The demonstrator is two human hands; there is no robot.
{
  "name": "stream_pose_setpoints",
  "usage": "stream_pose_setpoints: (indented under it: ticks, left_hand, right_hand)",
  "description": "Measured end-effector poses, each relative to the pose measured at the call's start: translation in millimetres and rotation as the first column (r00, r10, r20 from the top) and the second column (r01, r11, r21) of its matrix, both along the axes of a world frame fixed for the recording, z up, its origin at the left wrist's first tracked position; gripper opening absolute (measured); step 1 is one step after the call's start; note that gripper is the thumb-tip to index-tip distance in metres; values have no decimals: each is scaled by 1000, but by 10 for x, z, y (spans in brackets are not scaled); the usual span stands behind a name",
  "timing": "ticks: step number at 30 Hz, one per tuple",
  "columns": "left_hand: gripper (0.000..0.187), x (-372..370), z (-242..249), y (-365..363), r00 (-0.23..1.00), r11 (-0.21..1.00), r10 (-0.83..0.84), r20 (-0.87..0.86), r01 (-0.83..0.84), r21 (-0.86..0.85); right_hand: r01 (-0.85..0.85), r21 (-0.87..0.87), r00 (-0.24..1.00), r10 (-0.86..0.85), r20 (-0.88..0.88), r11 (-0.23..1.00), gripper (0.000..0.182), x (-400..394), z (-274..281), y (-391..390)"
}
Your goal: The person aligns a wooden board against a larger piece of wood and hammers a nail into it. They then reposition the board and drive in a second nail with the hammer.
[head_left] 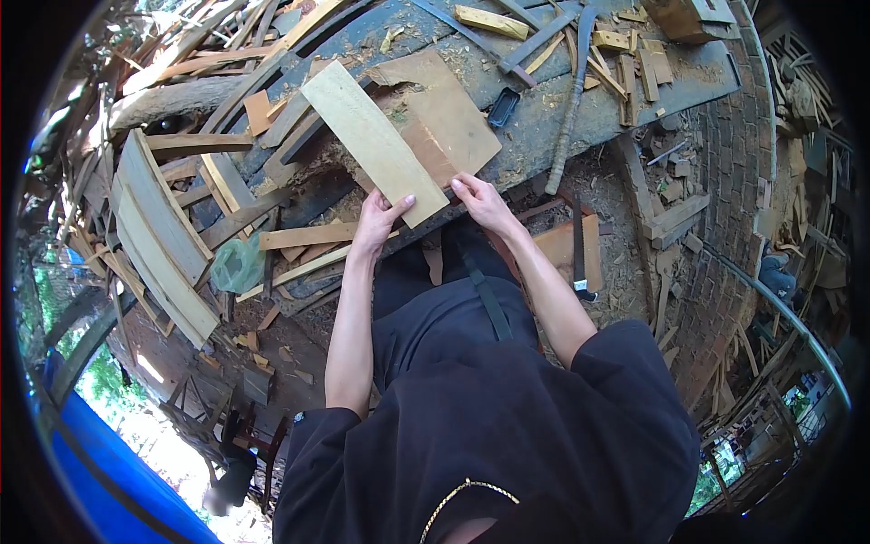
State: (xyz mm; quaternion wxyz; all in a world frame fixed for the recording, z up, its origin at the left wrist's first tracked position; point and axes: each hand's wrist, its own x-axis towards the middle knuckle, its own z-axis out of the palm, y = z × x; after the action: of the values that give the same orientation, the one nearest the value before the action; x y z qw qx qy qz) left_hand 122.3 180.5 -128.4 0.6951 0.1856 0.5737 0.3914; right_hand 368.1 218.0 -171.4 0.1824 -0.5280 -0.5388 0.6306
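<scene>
Left hand grasps the near end of a pale, flat board, its thumb laid on the upper face by the left corner and the other fingers reaching underneath. The right hand is just beside the right corner of that same end, thumb and forefinger bent close together; whether they grip the edge cannot be told.

The board slants away to the far left, above the near side of the cluttered workbench. Partly covered by it is a brown sheet with a ragged far edge. Right of the sheet sits a small black tray, and beyond that a long tool with a wrapped handle lies with its end past the bench's near edge. Short wooden blocks and shavings are scattered at the far right.

To the left, wide curved planks lean among piled wood scraps, near a crumpled green plastic bag. Past the right side of the bench runs a brick surface. A blue tarp fills part of the lower left.
</scene>
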Motion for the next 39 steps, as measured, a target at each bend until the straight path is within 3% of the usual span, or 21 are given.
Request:
stream_pose_setpoints:
  ticks: [5,8,10,14,19,23,28,39]
  left_hand:
    - [56,32,-78,54,999,1000,-19,32,20,-21]
    - [56,42,-148,92,999,999,-23,40,24,-28]
    - [56,58,-152,114,999,999,-18,40,20,-42]
    - [55,90,-207,131,1000,1000,-10,19,11,-15]
    - [57,129,-234,163,1000,1000,3,23,-2,-23]
    - [59,143,-263,183,999,1000,6,46,-5,-25]
    - [59,141,-290,203,999,1000,-26,44,27,-11]
    - [58,130,-306,205,997,998,-63,48,64,-9]
  right_hand:
    - [17,-70,998,-21,-52,997,47,-7,23,-15]
    - [77,-105,978,-95,-185,992,55,0,-21,-47]
    - [98,-281,933,-187,-309,955,62,16,17,-49]
    - [137,-328,907,-252,-338,935,67,4,38,-97]
    - [203,-196,914,-258,-312,959,57,-15,-61,-204]
    - [222,-232,906,-288,-310,947,53,-18,-124,-272]
    - [220,-85,939,-235,-250,972,52,-42,-147,-294]
    - [236,-74,939,-247,-241,969,52,-40,-85,-308]
